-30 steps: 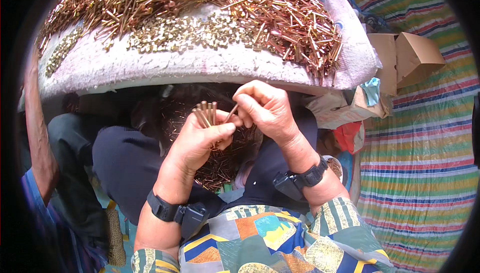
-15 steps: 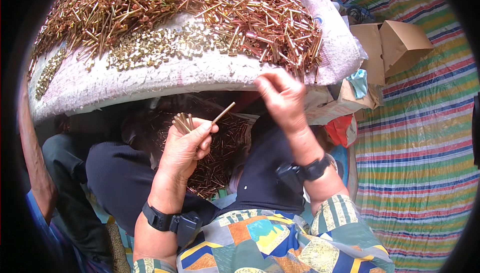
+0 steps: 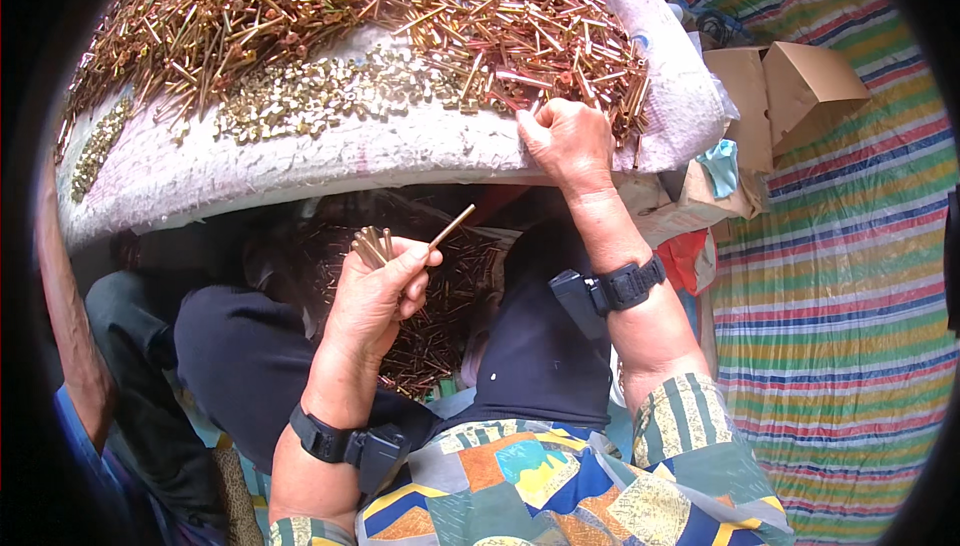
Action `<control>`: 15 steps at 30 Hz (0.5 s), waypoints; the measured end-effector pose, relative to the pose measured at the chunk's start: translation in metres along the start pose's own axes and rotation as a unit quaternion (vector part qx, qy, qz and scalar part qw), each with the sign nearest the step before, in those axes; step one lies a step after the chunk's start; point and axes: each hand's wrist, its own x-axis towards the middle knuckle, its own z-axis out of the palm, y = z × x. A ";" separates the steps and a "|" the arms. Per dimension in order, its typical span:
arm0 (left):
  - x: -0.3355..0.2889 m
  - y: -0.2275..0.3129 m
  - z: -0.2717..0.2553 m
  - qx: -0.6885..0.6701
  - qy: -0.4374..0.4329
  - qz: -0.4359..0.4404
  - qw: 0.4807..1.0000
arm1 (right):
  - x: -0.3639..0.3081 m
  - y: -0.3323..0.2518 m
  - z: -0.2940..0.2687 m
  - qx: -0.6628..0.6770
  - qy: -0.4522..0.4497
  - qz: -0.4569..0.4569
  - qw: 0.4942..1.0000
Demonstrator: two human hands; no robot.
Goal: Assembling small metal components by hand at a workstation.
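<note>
My left hand (image 3: 375,291) is closed around a bunch of thin brass-coloured metal rods (image 3: 373,244), whose ends stick up over the fist. One more metal rod (image 3: 453,227) juts out between its thumb and forefinger. At the near right edge of the covered work surface, my right hand (image 3: 572,146) is closed, fingers curled in against the heap of copper-coloured rods (image 3: 520,6); what its fingertips hold, if anything, is hidden. Left of it lies a band of small shiny nut-like pieces (image 3: 330,91).
The white cloth-covered surface (image 3: 300,171) has a thick padded near edge. Below it, more rods (image 3: 415,346) lie between my legs. At right are open cardboard boxes (image 3: 800,96), a red bag (image 3: 685,258) and a striped sheet (image 3: 830,346). Another person's arm (image 3: 75,316) shows at far left.
My right hand has come down onto the near edge of the rod heap, and its fingers have curled in. The left hand with its rods has barely moved.
</note>
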 end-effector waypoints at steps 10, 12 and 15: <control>-0.001 0.002 -0.005 -0.020 0.014 0.015 1.000 | -0.028 0.009 -0.008 0.662 -0.174 0.183 0.705; 0.000 0.001 -0.005 -0.025 0.018 0.016 0.999 | -0.030 0.004 -0.002 0.692 -0.158 0.187 0.679; 0.002 0.000 -0.006 -0.027 0.026 0.026 0.999 | -0.025 -0.004 0.005 0.735 -0.108 0.188 0.642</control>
